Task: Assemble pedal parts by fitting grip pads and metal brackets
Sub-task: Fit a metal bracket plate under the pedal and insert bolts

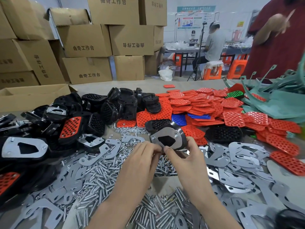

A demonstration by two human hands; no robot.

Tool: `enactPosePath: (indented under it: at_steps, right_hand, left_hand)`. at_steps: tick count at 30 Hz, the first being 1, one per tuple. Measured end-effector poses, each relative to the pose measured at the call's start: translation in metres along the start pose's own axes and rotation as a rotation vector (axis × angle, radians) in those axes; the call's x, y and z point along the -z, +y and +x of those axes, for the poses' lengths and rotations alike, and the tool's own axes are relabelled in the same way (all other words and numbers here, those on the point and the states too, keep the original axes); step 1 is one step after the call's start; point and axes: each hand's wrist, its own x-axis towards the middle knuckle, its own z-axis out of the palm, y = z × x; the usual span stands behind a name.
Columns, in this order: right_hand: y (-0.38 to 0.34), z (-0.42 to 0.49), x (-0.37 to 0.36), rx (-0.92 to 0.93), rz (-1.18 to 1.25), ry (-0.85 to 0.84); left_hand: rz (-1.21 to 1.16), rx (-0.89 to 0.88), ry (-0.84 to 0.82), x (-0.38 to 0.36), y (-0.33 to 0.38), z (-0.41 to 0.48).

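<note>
- Centre of frame: black pedal [180,133] held tilted above the table clutter, metal bracket [158,135] flat on its upward face.
- Right hand [183,156]: grips pedal, thumb on bracket's lower edge, fingers curled round right side.
- Left hand [143,154]: fingertips bunched, pinching pedal's lower left edge at bracket corner.
- Red grip pads [206,103] heaped upper right; loose brackets [244,156] lower right; bolts [99,176] bottom centre.

L hand [145,157], R hand [182,157] on pedal [181,132]
</note>
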Motion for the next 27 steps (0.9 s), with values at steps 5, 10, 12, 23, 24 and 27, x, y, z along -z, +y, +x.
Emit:
enactPosePath:
  at_steps: [5,10,12,23,24,27]
  right_hand:
    - [0.0012,-0.0002,-0.0023,-0.01,-0.049,0.025]
    - [-0.0006,-0.0015,-0.0027,-0.028,-0.037,0.011]
    - [-0.0007,-0.0017,-0.0022,-0.039,-0.03,0.02]
    - [-0.0024,-0.0016,-0.0034,-0.065,0.01,0.048]
    - [-0.0015,-0.002,-0.0038,-0.056,0.024,0.043]
    - [-0.0019,-0.0037,-0.0048,-0.031,0.044,0.028]
  left_hand:
    - [-0.189,0.2,0.041,-0.0005,0.0023,-0.0006]
    - [-0.094,0.166,0.056,-0.0015,-0.0002,-0.0031]
    - [-0.042,0.11,0.05,-0.0035,0.0003,-0.0034]
    - [-0.163,0.26,0.047,-0.0051,0.0013,-0.0032]
    - [-0.179,0.283,0.049,-0.005,0.0008,-0.003]
    - [-0.228,0.331,0.037,-0.0043,0.0017,-0.003]
